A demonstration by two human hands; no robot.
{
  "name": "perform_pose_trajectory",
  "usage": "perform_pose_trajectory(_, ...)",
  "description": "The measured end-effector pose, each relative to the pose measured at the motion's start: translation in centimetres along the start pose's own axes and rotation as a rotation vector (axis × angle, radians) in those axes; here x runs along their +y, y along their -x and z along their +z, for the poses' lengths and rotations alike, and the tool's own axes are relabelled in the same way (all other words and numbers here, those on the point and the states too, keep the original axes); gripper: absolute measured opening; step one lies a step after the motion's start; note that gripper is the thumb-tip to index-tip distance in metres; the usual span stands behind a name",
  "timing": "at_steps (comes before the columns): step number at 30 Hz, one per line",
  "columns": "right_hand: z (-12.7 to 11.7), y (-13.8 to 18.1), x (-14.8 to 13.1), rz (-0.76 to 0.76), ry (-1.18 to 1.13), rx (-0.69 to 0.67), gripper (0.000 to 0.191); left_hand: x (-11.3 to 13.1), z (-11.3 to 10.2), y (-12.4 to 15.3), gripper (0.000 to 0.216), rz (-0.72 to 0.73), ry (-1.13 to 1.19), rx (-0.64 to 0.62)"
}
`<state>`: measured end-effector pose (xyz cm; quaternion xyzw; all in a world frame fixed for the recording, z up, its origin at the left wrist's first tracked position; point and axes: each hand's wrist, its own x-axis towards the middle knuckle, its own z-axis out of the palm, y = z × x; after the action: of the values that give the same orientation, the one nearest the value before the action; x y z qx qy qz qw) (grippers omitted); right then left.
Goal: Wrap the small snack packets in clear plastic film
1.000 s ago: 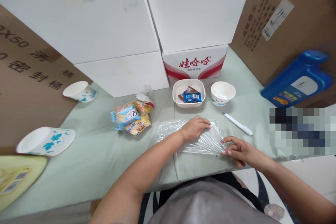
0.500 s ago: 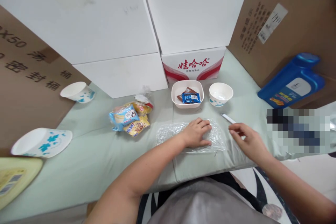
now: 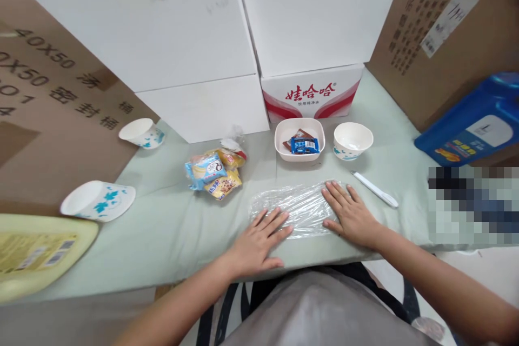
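Note:
A sheet of clear plastic wrap (image 3: 302,208), crinkled and shiny, lies on the cloth-covered table in front of me. My left hand (image 3: 261,240) rests flat near its left end, fingers spread, fingertips on the plastic. On the right end lies my right hand (image 3: 351,211), also flat with the fingers apart. Just beyond the right hand is a slim white utility knife (image 3: 375,189), untouched on the cloth. Behind the plastic stands a square pale pink bowl (image 3: 300,157) holding a blue packet (image 3: 305,145) and a brown packet. Beside it is a white paper bowl (image 3: 352,140).
Several wrapped snacks (image 3: 214,170) lie left of the plastic. Two paper bowls (image 3: 97,200) lie tipped further left, near a yellow bottle (image 3: 44,254). White boxes (image 3: 314,92) wall off the back; a blue bottle (image 3: 474,119) leans at the right by a cardboard box (image 3: 441,21).
My left hand has slid left from the middle of the plastic to its left end. The right hand has moved from beside the knife onto the right end. The view has shifted slightly.

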<state>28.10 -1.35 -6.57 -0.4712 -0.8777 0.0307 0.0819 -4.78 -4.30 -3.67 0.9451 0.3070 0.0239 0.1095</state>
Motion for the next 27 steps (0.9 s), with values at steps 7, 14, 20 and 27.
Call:
perform_pose_trajectory(7,-3.7,1.5,0.6,-0.137,-0.25,0.026,0.057,-1.5,-0.5,5.1,0.037,-0.063,-0.031,0.231)
perform_pose_trajectory(14,-4.7,5.7,1.7,-0.159,-0.41,-0.104,0.024,-1.2,-0.2,4.3,0.023,-0.035,0.113,0.384)
perform_pose_trajectory(20,-5.0,5.6,1.2,0.053,-0.538,0.026,0.019,-1.5,-1.1,2.6,0.018,-0.382,0.388,0.438)
perform_pose_trajectory(27,-5.3,2.3,1.0,0.027,-0.507,-0.055,0.03,-1.8,-1.0,1.2,0.023,-0.601,0.536,0.446)
